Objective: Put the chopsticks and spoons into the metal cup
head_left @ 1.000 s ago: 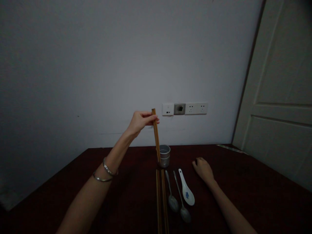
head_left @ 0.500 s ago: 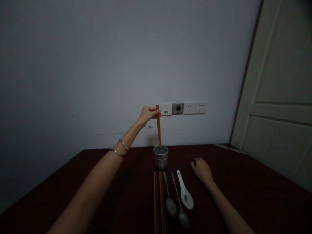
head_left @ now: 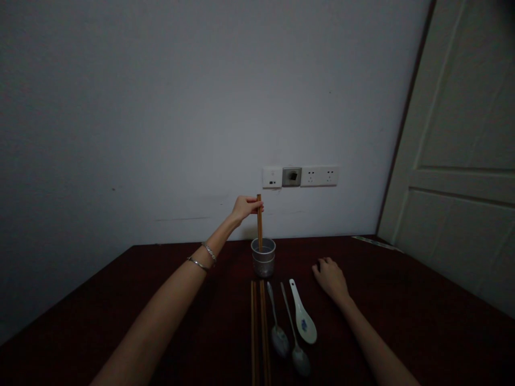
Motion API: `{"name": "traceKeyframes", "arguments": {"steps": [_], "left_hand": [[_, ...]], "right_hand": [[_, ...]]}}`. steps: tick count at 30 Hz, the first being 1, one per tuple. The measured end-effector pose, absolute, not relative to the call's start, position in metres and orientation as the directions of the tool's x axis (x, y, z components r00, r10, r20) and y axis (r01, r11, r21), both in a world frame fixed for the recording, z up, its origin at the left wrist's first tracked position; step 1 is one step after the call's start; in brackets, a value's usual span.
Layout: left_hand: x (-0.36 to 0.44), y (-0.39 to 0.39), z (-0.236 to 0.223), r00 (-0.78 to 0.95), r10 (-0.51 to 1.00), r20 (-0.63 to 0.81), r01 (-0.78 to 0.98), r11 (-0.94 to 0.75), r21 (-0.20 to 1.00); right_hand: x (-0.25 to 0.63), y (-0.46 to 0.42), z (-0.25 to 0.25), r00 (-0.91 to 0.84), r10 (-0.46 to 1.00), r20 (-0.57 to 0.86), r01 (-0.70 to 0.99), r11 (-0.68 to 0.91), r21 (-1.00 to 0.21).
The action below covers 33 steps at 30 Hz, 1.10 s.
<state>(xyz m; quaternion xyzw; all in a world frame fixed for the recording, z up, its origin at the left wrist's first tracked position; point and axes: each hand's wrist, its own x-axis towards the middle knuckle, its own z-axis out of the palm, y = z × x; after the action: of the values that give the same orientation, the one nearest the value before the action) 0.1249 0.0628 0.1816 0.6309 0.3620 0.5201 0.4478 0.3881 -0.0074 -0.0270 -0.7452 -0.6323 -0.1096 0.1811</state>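
My left hand pinches a pair of wooden chopsticks near their top ends. They stand almost upright, with their lower ends inside the mouth of a grey metal cup. My right hand rests palm down on the table, fingers loosely curled, and seems to hold nothing; its fingertips are partly hidden. Between the hands, in front of the cup, lie more chopsticks, two metal spoons, one nearer the chopsticks and one in the middle, and a white soup spoon with a blue mark.
The dark red table ends at a pale wall behind the cup. Sockets and a switch plate sit on that wall. A panelled door stands at the right, near a thin flat strip at the table's back edge.
My left hand first raised the chopsticks from beside the cup to over its mouth, then lowered them so their ends are inside. My right hand has stayed on the table.
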Motion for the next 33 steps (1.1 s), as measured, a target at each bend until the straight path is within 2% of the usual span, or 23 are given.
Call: {"name": "traceKeyframes", "arguments": {"steps": [22,33], "left_hand": [[0.12,0.073,0.139,0.229,0.913,0.336,-0.037,-0.337,0.941],[0.119,0.073,0.137,0.229,0.916,0.329,-0.012,-0.335,0.942]], "right_hand": [[0.387,-0.007,-0.028,0.193,0.897,0.397,0.979,-0.151,-0.136],[0.387,-0.007,-0.03,0.206,0.892,0.401,0.977,-0.162,-0.14]]}}
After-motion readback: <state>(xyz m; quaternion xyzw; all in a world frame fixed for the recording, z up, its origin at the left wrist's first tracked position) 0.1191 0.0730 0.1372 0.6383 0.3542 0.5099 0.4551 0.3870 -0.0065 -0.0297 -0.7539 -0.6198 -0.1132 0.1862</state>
